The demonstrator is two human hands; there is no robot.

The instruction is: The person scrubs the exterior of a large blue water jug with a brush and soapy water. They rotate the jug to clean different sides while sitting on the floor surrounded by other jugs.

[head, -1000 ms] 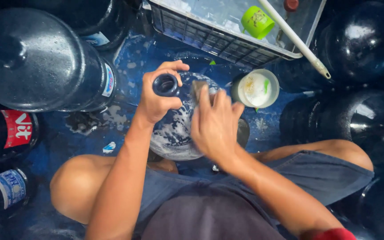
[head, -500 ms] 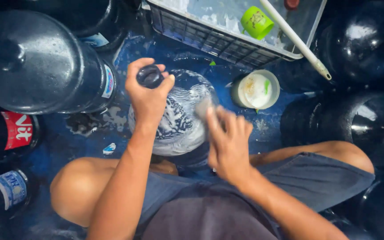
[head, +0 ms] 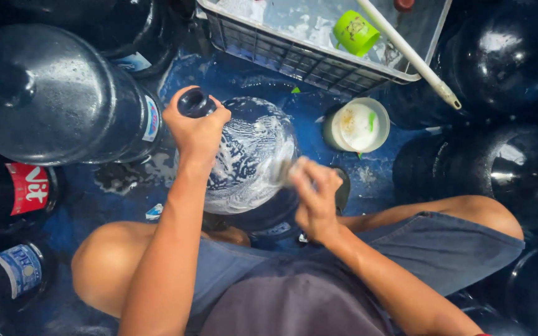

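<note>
On the far left I see a big dark water jug [head: 51,99] lying on its side, wet, with smaller labelled bottles [head: 14,193] near it along the left edge. Moving in, my left hand [head: 197,127] is wrapped tight around the neck of the soapy jug [head: 250,162] that sits between my knees on the blue floor [head: 319,112], fingers closed just under its open mouth. The jug's shoulder is streaked with white foam. Right beside it, my right hand [head: 312,199] presses against the jug's right flank, fingers curled shut on something pale and blurred, and I cannot tell what it is. Just right of that stands a small white tub [head: 357,124] of soapy stuff. Farther back, a grey crate [head: 294,56] holds water and a green cup [head: 356,31], with a white stick [head: 409,53] slanting across its corner. More dark jugs [head: 499,62] crowd the right side.
</note>
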